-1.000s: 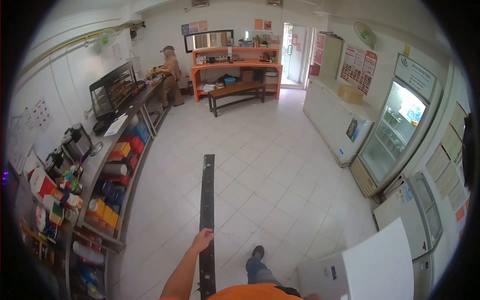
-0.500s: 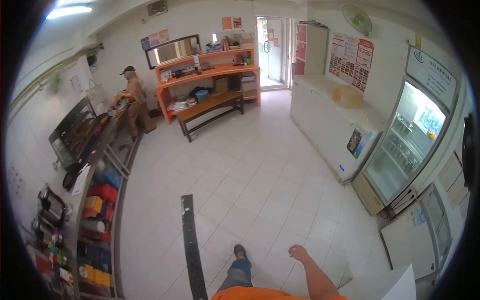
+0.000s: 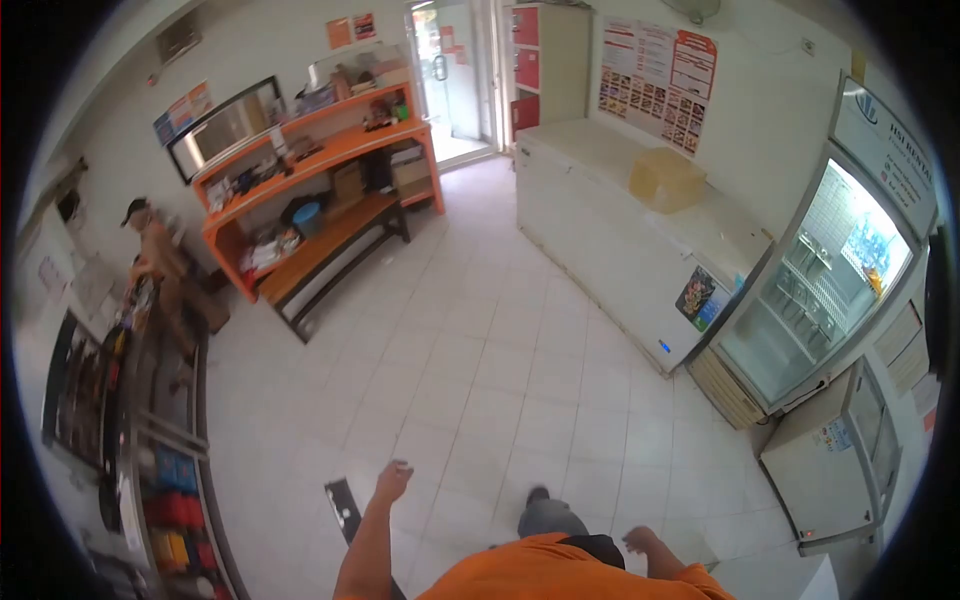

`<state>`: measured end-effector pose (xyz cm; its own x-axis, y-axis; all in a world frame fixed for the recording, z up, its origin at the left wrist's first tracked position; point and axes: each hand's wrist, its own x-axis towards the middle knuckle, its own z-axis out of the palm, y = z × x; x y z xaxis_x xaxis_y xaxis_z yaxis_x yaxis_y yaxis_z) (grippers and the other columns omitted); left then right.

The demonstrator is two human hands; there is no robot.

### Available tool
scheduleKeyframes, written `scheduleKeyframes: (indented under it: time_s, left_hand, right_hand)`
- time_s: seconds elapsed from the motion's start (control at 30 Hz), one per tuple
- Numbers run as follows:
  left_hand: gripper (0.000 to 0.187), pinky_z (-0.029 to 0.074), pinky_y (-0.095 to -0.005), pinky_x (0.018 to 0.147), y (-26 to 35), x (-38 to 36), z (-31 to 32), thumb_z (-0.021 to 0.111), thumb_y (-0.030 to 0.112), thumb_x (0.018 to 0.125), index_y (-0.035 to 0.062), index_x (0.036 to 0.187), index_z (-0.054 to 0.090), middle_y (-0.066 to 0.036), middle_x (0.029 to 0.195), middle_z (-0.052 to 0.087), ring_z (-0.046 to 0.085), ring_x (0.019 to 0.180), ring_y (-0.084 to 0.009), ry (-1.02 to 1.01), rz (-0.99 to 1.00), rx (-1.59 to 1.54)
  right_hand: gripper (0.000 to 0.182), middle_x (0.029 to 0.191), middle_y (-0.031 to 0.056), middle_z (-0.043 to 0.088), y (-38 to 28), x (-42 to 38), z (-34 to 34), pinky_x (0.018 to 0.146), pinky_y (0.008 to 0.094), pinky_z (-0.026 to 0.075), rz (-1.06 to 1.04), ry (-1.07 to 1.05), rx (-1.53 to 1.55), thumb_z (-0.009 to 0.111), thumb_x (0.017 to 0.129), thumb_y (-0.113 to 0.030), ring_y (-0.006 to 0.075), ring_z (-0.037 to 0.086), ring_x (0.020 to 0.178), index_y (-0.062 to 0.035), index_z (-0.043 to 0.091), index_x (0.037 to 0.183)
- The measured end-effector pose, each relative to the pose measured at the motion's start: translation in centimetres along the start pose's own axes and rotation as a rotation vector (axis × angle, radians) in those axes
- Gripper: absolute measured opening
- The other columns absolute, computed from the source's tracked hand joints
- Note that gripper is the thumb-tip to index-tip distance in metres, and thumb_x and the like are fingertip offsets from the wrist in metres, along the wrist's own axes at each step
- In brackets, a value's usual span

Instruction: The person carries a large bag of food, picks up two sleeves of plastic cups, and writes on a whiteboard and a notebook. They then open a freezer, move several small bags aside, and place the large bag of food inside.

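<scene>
My left hand (image 3: 393,481) hangs in front of me over the tiled floor (image 3: 470,390), with loosely bent fingers and nothing visible in it. Just left of that forearm lies a long dark strip (image 3: 341,504) on the floor, partly covered by the arm. On the other side, my right hand (image 3: 638,541) is low beside my body, its fingers slightly apart and holding nothing that I can see. My orange shirt (image 3: 520,570) and one bent leg (image 3: 552,517) show between the hands.
An orange counter (image 3: 320,155) and a wooden bench (image 3: 335,245) stand at the back left. A chest freezer (image 3: 600,255), a glass-door fridge (image 3: 810,290) and a smaller freezer (image 3: 815,465) line the right. Another person (image 3: 168,265) stands by the left workbench.
My view has turned right and moved forward. My left hand has come into view, and my right hand has dropped back closer to my body.
</scene>
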<state>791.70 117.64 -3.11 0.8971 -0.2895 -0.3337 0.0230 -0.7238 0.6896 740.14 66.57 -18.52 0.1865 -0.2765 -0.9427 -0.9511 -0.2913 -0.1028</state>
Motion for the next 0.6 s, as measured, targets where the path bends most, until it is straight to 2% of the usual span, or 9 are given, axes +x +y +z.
scheduleKeyframes:
  time_s: [0.07,0.17,0.23,0.3,0.33,0.37,0.47,0.5,0.6]
  left_hand:
    - [0.039,0.051,-0.0396,0.086,6.6,9.3,-1.5,0.066,0.031,0.087,0.0045,0.115,0.062,-0.017,0.098,0.07,0.066,0.096,-0.0311,0.009,0.092,-0.102]
    - [0.035,0.052,-0.0387,0.081,15.1,15.3,-2.4,0.063,0.023,0.087,0.001,0.114,0.061,-0.014,0.094,0.07,0.067,0.089,-0.0263,0.054,0.16,-0.239]
    - [0.035,0.051,-0.0403,0.084,14.8,20.8,-0.8,0.06,0.019,0.088,-0.0019,0.115,0.06,-0.014,0.096,0.07,0.066,0.092,-0.0272,0.082,0.179,-0.088]
    - [0.028,0.049,-0.0328,0.056,2.4,28.3,4.8,0.059,0.014,0.083,0.0069,0.108,0.066,-0.005,0.09,0.067,0.061,0.067,-0.0159,-0.094,0.14,0.022]
    - [0.024,0.05,-0.0366,0.09,1.1,28.2,5.0,0.063,0.022,0.086,0.0085,0.105,0.07,-0.01,0.099,0.071,0.064,0.1,-0.0274,-0.374,0.181,0.294]
    - [0.032,0.048,-0.039,0.088,2.8,26.3,3.9,0.065,0.033,0.087,0.0149,0.113,0.068,-0.006,0.104,0.069,0.063,0.097,-0.0218,-0.581,-0.275,0.046]
    - [0.032,0.049,-0.0395,0.088,4.5,23.4,2.0,0.066,0.033,0.085,0.0144,0.111,0.068,-0.006,0.104,0.069,0.064,0.098,-0.0227,-0.634,-0.542,0.093]
    - [0.032,0.049,-0.0397,0.088,5.3,23.3,1.3,0.066,0.033,0.085,0.0142,0.111,0.068,-0.006,0.104,0.069,0.064,0.098,-0.023,-0.615,-0.603,0.076]
    - [0.033,0.05,-0.0402,0.088,8.0,26.1,0.5,0.067,0.034,0.084,0.0137,0.11,0.069,-0.006,0.104,0.07,0.064,0.098,-0.0239,-0.549,-0.726,0.029]
  right_hand:
    - [0.044,0.111,0.0091,0.069,-0.9,-0.2,-1.9,0.073,0.0431,0.054,0.215,-0.123,0.235,0.059,0.093,-0.043,0.0201,0.068,0.084,-0.006,0.061,0.117]
    - [0.038,0.11,0.0083,0.069,-3.0,-0.6,-6.5,0.073,0.0443,0.054,-0.138,-0.114,0.167,0.061,0.093,-0.037,0.0209,0.069,0.084,-0.0059,0.064,0.115]
    - [0.036,0.105,0.0087,0.069,-6.1,2.8,-11.9,0.07,0.0441,0.056,-0.228,-0.092,0.212,0.065,0.091,-0.035,0.0219,0.069,0.084,-0.0053,0.066,0.11]
    - [0.033,0.095,0.0094,0.069,-12.1,8.1,-13.6,0.066,0.0437,0.058,-0.2,-0.09,0.406,0.071,0.086,-0.033,0.0236,0.069,0.083,-0.0043,0.069,0.103]
    - [0.031,0.089,0.0091,0.069,-16.8,9.2,-17.7,0.064,0.0432,0.056,-0.228,-0.059,0.32,0.068,0.086,-0.035,0.0239,0.068,0.077,-0.0057,0.069,0.098]
    - [0.03,0.084,0.0087,0.068,-21.5,10.5,-21.8,0.063,0.0428,0.055,-0.253,-0.026,0.233,0.066,0.086,-0.036,0.0241,0.066,0.072,-0.0071,0.07,0.093]
    - [0.033,0.072,0.0084,0.067,-38.1,14.4,-35.8,0.06,0.0398,0.052,-0.261,0.11,-0.248,0.057,0.087,-0.039,0.0234,0.062,0.062,-0.0088,0.068,0.077]
    - [0.037,0.07,0.0085,0.066,-42.2,16.2,-40.5,0.061,0.0401,0.052,-0.487,0.223,-0.298,0.056,0.087,-0.04,0.0246,0.062,0.061,-0.0079,0.067,0.074]
    - [0.014,0.085,0.0056,0.067,-58.0,11.3,-52.6,0.059,0.0333,0.051,-0.538,0.378,0.505,0.061,0.089,-0.019,0.0183,0.064,0.068,-0.0082,0.064,0.098]
